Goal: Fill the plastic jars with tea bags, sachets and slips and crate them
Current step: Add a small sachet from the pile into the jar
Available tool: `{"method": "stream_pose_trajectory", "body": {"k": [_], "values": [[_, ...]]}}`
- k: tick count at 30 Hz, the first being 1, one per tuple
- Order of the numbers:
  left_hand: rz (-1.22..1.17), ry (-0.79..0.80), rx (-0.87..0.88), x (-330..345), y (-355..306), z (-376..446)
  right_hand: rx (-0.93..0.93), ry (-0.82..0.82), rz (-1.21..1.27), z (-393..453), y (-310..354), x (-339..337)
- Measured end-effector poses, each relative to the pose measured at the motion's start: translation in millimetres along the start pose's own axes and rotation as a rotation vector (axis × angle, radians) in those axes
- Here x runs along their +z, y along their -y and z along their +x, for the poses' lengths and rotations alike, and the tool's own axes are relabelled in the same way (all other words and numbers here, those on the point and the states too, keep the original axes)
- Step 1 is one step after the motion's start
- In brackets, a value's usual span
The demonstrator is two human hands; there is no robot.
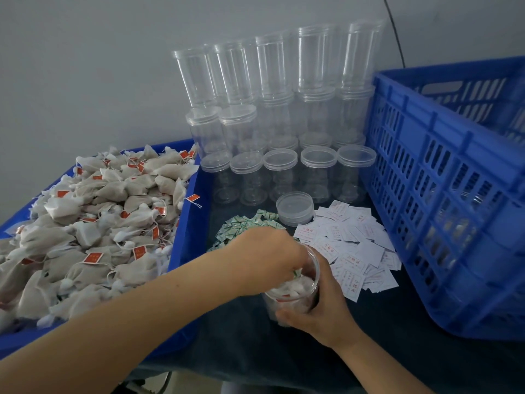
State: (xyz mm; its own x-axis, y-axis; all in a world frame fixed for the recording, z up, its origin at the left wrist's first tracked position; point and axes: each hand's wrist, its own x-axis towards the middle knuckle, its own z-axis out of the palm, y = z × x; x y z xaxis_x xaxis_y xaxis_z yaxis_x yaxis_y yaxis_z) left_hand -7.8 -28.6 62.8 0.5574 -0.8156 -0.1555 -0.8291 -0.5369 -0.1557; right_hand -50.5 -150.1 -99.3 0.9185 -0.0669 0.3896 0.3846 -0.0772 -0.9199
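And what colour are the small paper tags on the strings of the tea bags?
The tags are red-orange with pale lettering, seen best in the head view.

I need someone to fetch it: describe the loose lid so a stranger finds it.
Start at the stacked clear jars by the wall. Just before their front row, between green sachets and white slips, sits the loose lid, alone on the cloth, on no jar.

White paper slips (352, 245) with red print, characters too blurred to read, orange tea bag tags (93, 257) with pale marks, likewise illegible
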Motion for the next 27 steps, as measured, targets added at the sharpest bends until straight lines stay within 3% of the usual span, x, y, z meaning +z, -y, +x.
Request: {"method": "stream_pose_trajectory", "body": {"k": [6, 12, 14, 17, 19, 21, 24, 27], "values": [[0.146, 0.081, 0.057, 5, -6, 11, 0.028, -0.010, -0.001, -2, -2, -2], [0.166, 0.314, 0.084, -4, -11, 23, 0.021, 0.006, -0.032, -3, -6, -4], [0.021, 0.362, 0.155, -17, -7, 24, 0.038, 0.011, -0.031, -3, -4, -4], [-0.455, 0.306, 0.159, -39, 16, 29, 0.023, 0.014, -0.034, -2, -3, -4], [-0.818, 0.121, 0.071, -42, 34, 43, 0.027, 0.012, -0.032, -3, -5, -4], [-0.998, -0.091, -0.102, -28, 48, 65, 0.032, 0.004, -0.044, -4, -8, -4], [-0.847, -0.149, -0.261, 10, 54, 99, 0.038, -0.003, -0.072, -4, -11, -3], [-0.604, 0.055, -0.235, 48, 53, 120, 0.037, -0.026, -0.103, -2, -9, -3]]}}
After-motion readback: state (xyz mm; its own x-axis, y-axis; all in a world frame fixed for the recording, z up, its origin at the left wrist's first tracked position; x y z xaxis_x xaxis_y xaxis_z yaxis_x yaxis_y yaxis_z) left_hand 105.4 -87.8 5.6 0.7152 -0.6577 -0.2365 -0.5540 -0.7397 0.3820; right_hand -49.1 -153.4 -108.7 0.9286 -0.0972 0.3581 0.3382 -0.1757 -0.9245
